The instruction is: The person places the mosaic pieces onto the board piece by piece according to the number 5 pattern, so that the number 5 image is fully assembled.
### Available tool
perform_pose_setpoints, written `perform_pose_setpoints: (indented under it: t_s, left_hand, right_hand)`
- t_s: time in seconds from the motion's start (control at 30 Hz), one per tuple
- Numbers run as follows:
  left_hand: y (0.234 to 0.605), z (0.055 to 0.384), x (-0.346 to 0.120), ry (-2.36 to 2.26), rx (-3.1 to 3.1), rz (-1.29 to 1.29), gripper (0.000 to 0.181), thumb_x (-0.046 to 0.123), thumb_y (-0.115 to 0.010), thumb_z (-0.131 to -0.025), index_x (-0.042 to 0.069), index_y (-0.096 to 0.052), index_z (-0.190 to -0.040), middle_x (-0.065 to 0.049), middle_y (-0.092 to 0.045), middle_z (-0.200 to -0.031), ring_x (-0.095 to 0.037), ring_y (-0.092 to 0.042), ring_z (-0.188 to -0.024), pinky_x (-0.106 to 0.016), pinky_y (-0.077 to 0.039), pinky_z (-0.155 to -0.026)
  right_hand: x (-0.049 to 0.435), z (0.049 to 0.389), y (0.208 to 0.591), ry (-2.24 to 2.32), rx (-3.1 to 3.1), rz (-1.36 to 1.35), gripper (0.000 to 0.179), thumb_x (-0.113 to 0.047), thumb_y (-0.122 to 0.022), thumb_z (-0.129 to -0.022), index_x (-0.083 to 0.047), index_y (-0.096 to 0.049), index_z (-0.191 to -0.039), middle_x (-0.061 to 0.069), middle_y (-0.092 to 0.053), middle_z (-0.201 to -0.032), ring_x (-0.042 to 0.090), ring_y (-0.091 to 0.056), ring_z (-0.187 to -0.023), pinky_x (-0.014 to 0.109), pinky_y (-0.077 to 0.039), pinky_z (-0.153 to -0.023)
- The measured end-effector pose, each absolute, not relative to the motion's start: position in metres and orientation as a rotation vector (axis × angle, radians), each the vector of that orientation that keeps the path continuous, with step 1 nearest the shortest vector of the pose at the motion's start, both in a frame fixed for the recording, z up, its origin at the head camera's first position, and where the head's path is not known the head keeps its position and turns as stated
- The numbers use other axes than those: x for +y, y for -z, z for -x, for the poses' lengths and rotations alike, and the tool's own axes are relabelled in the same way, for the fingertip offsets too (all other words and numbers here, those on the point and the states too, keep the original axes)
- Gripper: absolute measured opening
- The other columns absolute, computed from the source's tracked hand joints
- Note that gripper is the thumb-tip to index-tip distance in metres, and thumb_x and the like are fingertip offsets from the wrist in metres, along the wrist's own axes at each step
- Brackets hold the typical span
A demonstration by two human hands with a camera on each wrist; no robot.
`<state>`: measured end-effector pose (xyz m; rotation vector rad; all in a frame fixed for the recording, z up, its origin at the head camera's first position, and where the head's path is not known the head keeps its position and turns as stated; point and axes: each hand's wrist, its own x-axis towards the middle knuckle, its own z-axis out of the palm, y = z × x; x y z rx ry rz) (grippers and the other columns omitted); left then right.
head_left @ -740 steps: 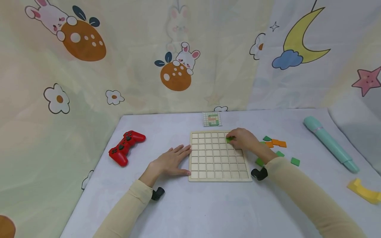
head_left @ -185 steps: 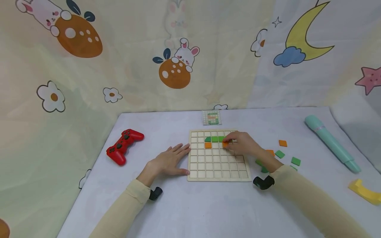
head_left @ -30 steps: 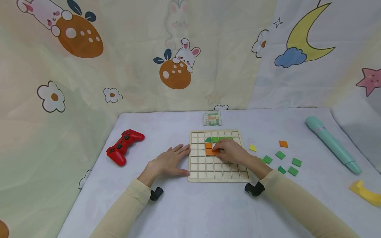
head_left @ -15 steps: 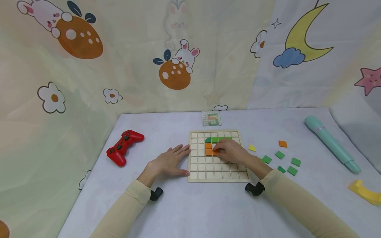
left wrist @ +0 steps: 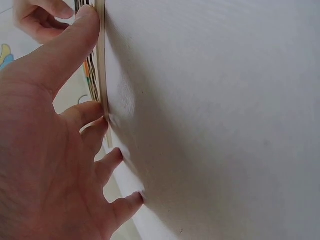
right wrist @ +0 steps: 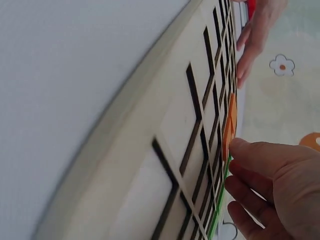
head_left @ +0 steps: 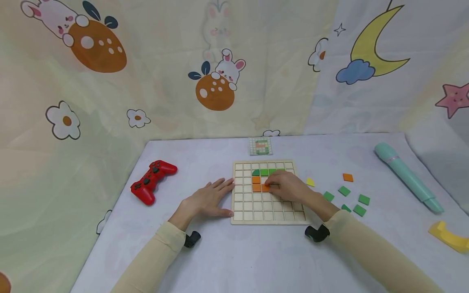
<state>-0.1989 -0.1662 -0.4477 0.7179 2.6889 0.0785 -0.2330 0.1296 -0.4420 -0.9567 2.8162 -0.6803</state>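
A light wooden grid board lies on the white table. My left hand rests spread at its left side, with the index fingertip and thumb at the board's edge in the left wrist view. My right hand is over the board, fingers bent, fingertips right at the orange tile, which lies flat in a cell. Two more orange tiles sit just left of it. Above them runs a row of green tiles, starting with a rounded dark green one; its right end is partly hidden by my right hand.
Loose green tiles, an orange tile and a yellow triangle lie right of the board. A small pattern card lies behind it. A red game controller is left; a mint microphone-shaped toy and yellow curved piece are far right.
The board, bare at first, has gained green and orange tiles. In the last second my right hand has shifted slightly right, uncovering more of the orange tile. The left hand stays put.
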Motion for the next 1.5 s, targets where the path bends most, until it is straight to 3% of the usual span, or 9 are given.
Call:
perform_pose_setpoints:
  t_s: [0.2, 0.47, 0.7, 1.5]
  left_hand:
    - [0.448, 0.199, -0.167, -0.081, 2.684, -0.723, 0.094, 0.068, -0.058, -0.083, 0.024, -0.018, -0.156, 0.008, -0.01, -0.164, -0.021, -0.011, -0.152, -0.05, -0.022, -0.12]
    - [0.447, 0.198, -0.167, -0.083, 2.686, -0.73, 0.094, 0.068, -0.057, -0.083, 0.023, -0.019, -0.156, 0.008, -0.01, -0.164, -0.022, -0.011, -0.152, -0.05, -0.022, -0.12]
    - [0.444, 0.198, -0.168, -0.075, 2.69, -0.724, 0.094, 0.068, -0.058, -0.083, 0.022, -0.019, -0.156, 0.007, -0.011, -0.164, -0.021, -0.012, -0.152, -0.05, -0.023, -0.12]
    - [0.445, 0.198, -0.168, -0.064, 2.68, -0.737, 0.093, 0.069, -0.055, -0.084, 0.023, -0.018, -0.156, 0.007, -0.009, -0.165, -0.023, -0.011, -0.152, -0.051, -0.022, -0.12]
  right_hand:
    - [0.164, 0.237, 0.433, 0.691, 2.879, 0.743, 0.025, -0.016, -0.067, -0.09, -0.009, -0.071, -0.114, 0.013, -0.064, -0.124, 0.035, -0.053, -0.123, 0.054, -0.044, -0.103]
    - [0.263, 0.244, 0.426, 0.587, 2.982, 0.504, 0.03, -0.015, -0.066, -0.091, -0.002, -0.066, -0.118, 0.023, -0.063, -0.122, 0.041, -0.057, -0.113, 0.057, -0.048, -0.094]
    - [0.33, 0.244, 0.435, 0.575, 2.933, 0.235, 0.039, -0.019, -0.066, -0.09, 0.002, -0.061, -0.123, 0.032, -0.056, -0.124, 0.049, -0.049, -0.113, 0.066, -0.04, -0.095]
    - [0.325, 0.242, 0.442, 0.581, 2.98, 0.286, 0.038, -0.018, -0.068, -0.09, 0.003, -0.062, -0.121, 0.029, -0.061, -0.117, 0.045, -0.052, -0.107, 0.065, -0.04, -0.096]
